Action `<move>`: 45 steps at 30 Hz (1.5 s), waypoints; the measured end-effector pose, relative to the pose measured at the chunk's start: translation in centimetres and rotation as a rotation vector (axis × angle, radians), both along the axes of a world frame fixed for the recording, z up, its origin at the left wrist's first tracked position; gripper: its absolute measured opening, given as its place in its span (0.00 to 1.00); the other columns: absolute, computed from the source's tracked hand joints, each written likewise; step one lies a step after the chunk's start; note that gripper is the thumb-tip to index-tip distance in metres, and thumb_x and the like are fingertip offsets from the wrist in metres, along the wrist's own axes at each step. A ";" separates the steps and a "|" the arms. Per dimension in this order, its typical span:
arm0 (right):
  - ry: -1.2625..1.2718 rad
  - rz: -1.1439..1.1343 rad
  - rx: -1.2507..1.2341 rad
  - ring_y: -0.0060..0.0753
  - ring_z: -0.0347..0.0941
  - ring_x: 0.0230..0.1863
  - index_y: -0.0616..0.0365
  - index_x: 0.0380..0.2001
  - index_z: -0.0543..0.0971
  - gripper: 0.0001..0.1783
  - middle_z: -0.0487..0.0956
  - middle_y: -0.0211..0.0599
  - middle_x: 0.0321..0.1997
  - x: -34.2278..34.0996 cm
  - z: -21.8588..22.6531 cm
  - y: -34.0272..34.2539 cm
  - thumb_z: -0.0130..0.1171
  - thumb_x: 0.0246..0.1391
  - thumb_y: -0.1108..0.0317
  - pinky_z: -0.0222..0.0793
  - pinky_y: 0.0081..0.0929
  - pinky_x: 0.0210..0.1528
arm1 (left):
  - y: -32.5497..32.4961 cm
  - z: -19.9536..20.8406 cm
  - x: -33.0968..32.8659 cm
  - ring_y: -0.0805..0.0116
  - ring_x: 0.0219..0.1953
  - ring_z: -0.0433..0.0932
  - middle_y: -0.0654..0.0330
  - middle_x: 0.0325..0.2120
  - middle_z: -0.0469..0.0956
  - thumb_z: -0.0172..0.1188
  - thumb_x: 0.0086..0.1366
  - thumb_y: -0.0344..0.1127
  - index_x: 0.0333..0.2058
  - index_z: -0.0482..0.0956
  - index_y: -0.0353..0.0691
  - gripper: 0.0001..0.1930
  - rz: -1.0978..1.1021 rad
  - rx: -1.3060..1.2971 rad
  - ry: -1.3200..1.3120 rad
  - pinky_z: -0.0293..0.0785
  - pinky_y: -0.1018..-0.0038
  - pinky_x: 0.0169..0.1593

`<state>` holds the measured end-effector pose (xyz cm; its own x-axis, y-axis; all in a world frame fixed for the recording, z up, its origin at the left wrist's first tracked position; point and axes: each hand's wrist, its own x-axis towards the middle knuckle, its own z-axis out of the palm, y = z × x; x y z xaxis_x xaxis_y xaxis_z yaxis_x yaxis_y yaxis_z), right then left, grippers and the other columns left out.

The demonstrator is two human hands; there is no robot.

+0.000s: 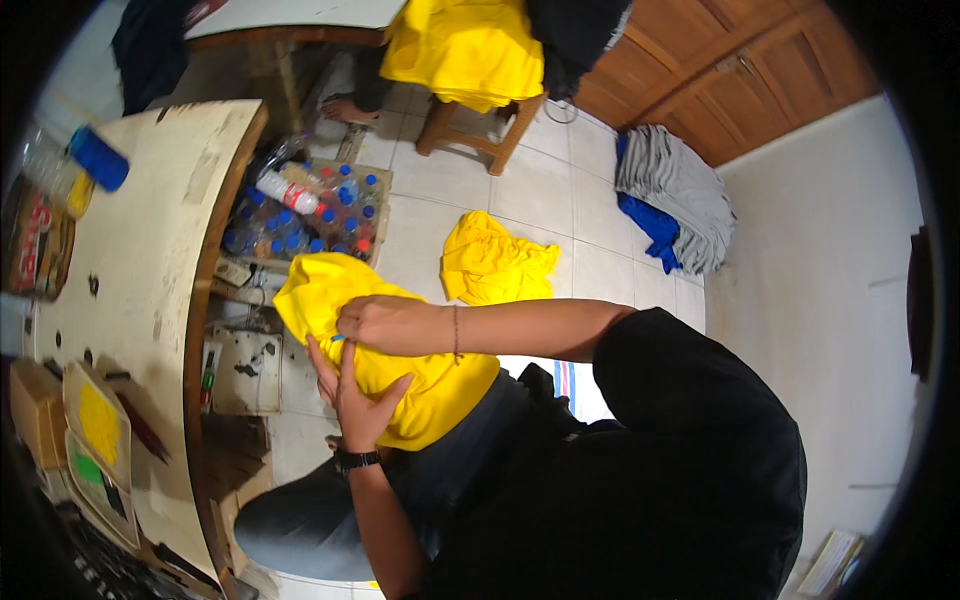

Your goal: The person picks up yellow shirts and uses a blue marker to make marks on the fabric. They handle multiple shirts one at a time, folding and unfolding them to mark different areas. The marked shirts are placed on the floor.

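Observation:
A yellow cloth garment (pixel 445 392) lies bunched over my lap and up toward the table edge. My right hand (pixel 385 322) is closed above its upper part, the fingertips hidden from view. A small blue piece (pixel 338 338) shows just under those fingers, too little of it to name. My left hand (pixel 362 395), with a dark watch at the wrist, rests on the cloth beside it. Its fingers are stretched along the fabric and the thumb stands apart.
A worn table (pixel 150 250) runs along my left, holding trays (pixel 98 425) and a blue thread spool (pixel 98 158). Under its edge sits a crate of plastic bottles (pixel 375 215). More yellow cloth (pixel 495 260) lies on the floor; a stool (pixel 465 142) carries another pile. Grey garments (pixel 672 185) are stacked near the wooden door.

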<state>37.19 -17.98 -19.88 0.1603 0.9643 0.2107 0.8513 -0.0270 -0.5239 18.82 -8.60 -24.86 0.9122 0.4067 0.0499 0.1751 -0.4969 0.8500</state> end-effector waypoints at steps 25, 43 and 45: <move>0.576 -1.173 -0.924 0.52 0.76 0.62 0.50 0.56 0.82 0.23 0.76 0.51 0.65 9.9 -34.0 -24.7 0.53 0.67 0.50 0.74 0.54 0.58 | 0.1 -2.7 -1.4 0.31 0.78 0.41 0.32 0.75 0.37 0.47 0.54 0.89 0.78 0.40 0.43 0.68 -0.036 0.084 0.291 0.47 0.39 0.74; 0.250 -1.223 -0.176 0.53 0.70 0.67 0.66 0.66 0.69 0.27 0.64 0.45 0.77 16.1 -28.0 -23.0 0.54 0.65 0.71 0.67 0.51 0.64 | -1.9 -0.1 1.4 0.42 0.79 0.41 0.38 0.76 0.38 0.57 0.49 0.87 0.78 0.35 0.46 0.72 0.055 -0.305 0.253 0.46 0.46 0.76; 0.308 -1.204 0.026 0.52 0.67 0.70 0.67 0.66 0.69 0.27 0.63 0.46 0.77 15.7 -22.8 -24.9 0.54 0.64 0.73 0.65 0.48 0.68 | -0.5 -0.6 1.9 0.32 0.76 0.43 0.34 0.75 0.31 0.63 0.54 0.78 0.77 0.36 0.48 0.66 -0.063 -0.165 0.214 0.51 0.39 0.73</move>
<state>52.91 -42.93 -42.73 0.9858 0.1661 0.0244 0.1341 -0.6919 -0.7094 20.68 -9.10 -25.42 0.9185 0.3355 -0.2092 0.3328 -0.3705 0.8672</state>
